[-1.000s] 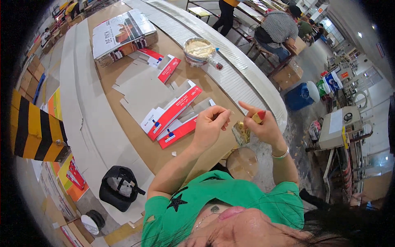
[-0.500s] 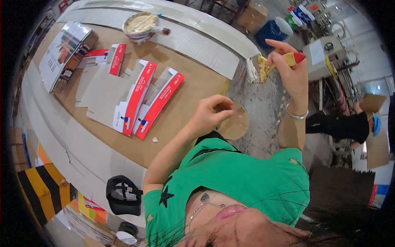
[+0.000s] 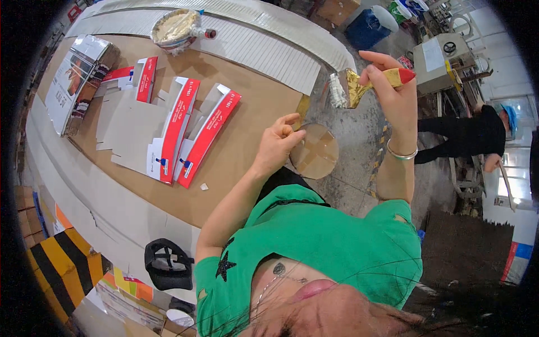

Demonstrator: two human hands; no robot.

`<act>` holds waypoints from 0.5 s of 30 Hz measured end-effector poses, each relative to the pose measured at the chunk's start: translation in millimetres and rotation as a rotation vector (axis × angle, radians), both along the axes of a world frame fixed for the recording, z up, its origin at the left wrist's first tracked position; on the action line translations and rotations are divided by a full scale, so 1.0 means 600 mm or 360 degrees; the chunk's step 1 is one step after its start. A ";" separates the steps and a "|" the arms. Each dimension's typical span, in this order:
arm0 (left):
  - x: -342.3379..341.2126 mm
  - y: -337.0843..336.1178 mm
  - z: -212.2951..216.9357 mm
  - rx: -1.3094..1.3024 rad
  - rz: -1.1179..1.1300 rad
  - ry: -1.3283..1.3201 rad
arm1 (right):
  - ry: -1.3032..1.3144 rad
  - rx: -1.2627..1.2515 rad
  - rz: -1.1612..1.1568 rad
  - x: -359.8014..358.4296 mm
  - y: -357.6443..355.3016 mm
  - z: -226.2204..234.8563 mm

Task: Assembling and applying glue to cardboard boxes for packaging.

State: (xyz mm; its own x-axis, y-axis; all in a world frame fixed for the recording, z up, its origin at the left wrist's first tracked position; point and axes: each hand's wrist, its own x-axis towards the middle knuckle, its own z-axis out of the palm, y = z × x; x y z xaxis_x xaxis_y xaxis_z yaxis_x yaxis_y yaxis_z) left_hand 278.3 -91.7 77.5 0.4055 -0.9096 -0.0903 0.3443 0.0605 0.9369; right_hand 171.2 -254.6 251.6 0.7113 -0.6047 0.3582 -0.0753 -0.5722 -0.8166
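My right hand (image 3: pixel 396 92) is raised beyond the table's right edge, closed on the handle of a flat paintbrush (image 3: pixel 359 90). The brush has a gold-wrapped middle, a red handle end and pale, caked bristles pointing left. My left hand (image 3: pixel 278 143) hovers by the table edge with loosely curled fingers, a gap by the thumb and nothing visible in it. Left of it, flat grey cardboard box blanks (image 3: pixel 132 126) with red-and-white printed flaps (image 3: pixel 210 137) lie overlapping on the brown board. A tape-wrapped tub (image 3: pixel 175 29) of pale paste stands at the far side.
A bundle of printed cartons (image 3: pixel 78 84) lies far left. A black cap (image 3: pixel 168 264) rests on the near edge. Beside me is a round, taped cardboard-topped seat (image 3: pixel 315 151). A blue bin (image 3: pixel 368 28), a machine (image 3: pixel 443 62) and a co-worker in black (image 3: pixel 477 129) are to the right.
The left hand has moved slightly up and left, its fingers more curled. The brush stays in my right hand, shifted slightly. The whole view has shifted a little; the co-worker has changed posture.
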 end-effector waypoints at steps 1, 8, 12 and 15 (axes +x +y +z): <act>-0.005 -0.004 -0.014 -0.0015 0.0043 -0.0106 | 0.0005 0.0007 0.0000 -0.002 0.001 0.003; -0.002 -0.024 -0.028 0.0278 -0.0270 0.0323 | 0.0079 0.0093 -0.0077 -0.011 -0.014 0.000; -0.001 -0.034 -0.064 0.0520 -0.0388 0.0357 | 0.0016 0.0048 -0.0066 -0.010 -0.023 -0.021; -0.018 -0.033 -0.113 0.0389 -0.0179 -0.0315 | -0.0017 0.0047 -0.0008 -0.006 -0.025 -0.027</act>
State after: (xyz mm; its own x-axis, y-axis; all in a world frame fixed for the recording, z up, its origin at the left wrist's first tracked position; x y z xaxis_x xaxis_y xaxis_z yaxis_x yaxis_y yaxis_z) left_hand 267.5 -111.7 9.7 0.3356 -0.9108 -0.2406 0.1457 -0.2022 0.9684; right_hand 167.3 -269.6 235.5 0.7044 -0.6188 0.3477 -0.0693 -0.5475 -0.8339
